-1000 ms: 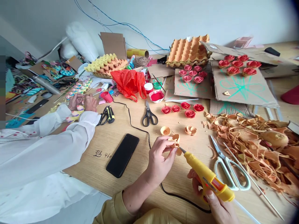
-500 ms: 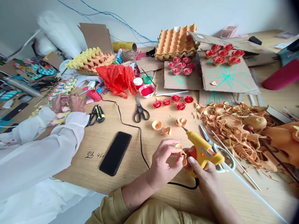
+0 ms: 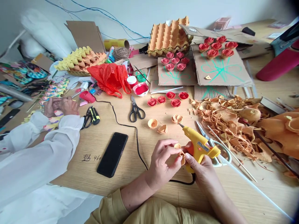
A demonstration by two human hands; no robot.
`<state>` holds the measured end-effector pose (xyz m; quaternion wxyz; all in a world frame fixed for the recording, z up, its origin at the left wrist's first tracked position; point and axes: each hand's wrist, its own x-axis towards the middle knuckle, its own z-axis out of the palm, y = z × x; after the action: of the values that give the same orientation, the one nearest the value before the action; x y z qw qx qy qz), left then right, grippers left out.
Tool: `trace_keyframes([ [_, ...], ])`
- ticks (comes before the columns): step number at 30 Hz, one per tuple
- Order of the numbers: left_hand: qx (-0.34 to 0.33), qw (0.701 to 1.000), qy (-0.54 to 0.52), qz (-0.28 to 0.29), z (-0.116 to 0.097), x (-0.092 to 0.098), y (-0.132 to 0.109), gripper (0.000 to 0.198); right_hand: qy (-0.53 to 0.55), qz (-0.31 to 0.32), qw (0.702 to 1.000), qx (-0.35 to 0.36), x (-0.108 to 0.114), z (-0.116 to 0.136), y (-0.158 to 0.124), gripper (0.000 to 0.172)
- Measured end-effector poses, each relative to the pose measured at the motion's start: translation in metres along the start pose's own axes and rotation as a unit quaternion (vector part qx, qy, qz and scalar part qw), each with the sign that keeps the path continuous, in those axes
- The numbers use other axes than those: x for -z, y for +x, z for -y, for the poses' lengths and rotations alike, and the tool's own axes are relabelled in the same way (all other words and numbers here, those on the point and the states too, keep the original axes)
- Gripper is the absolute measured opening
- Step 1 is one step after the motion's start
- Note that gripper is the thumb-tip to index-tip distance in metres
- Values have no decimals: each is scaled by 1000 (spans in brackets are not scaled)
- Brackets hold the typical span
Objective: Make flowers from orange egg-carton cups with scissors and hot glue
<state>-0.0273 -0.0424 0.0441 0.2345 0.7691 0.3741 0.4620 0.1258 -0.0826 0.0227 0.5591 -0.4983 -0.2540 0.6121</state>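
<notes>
My left hand [image 3: 162, 165] pinches a small orange egg-carton petal piece [image 3: 179, 152] between thumb and fingers. My right hand [image 3: 203, 171] is wrapped round a yellow glue gun [image 3: 198, 144], a white glue stick trailing from its back. The thumb of that hand rests against or very close to the petal piece. Beyond the nozzle lies an unpainted carton flower [image 3: 177, 119]. Left of it are a carton cup [image 3: 153, 123] and a loose petal piece [image 3: 162, 129]. White-handled scissors [image 3: 220, 149] lie right of the glue gun, partly behind it.
Red-painted flowers [image 3: 175, 103] sit farther back, more on cardboard [image 3: 221, 70]. Carton scraps [image 3: 224, 124] heap at right. A phone [image 3: 112, 154], black scissors [image 3: 137, 110] and a power cord [image 3: 137, 146] lie left. A co-worker's hands [image 3: 62, 105] work at far left.
The view has shifted slightly, so the table's things sit a little farther left. Both hands keep nearly the same hold on the petal piece and the glue gun.
</notes>
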Motion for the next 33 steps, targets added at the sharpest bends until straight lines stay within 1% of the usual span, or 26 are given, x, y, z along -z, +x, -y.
trace_keyframes([
  [4,-6,1000,-2,9,1,0,-1,18,5,-5,1000,5,1,-1,0,32],
  [9,-1,1000,11,15,3,0,-3,20,11,25,1000,6,-1,1,0,31],
  [12,-1,1000,13,10,1,1,-3,23,9,19,1000,7,0,1,0,35],
  [16,-1,1000,16,-1,-2,2,-1,20,10,4,1000,12,0,0,1,40],
  [21,2,1000,17,6,-1,1,-2,19,18,12,1000,12,0,1,0,43],
  [29,10,1000,-10,25,-1,2,-1,18,32,19,999,11,1,2,-1,38],
  [33,5,1000,-1,29,0,5,0,18,33,17,999,6,2,2,-1,41],
])
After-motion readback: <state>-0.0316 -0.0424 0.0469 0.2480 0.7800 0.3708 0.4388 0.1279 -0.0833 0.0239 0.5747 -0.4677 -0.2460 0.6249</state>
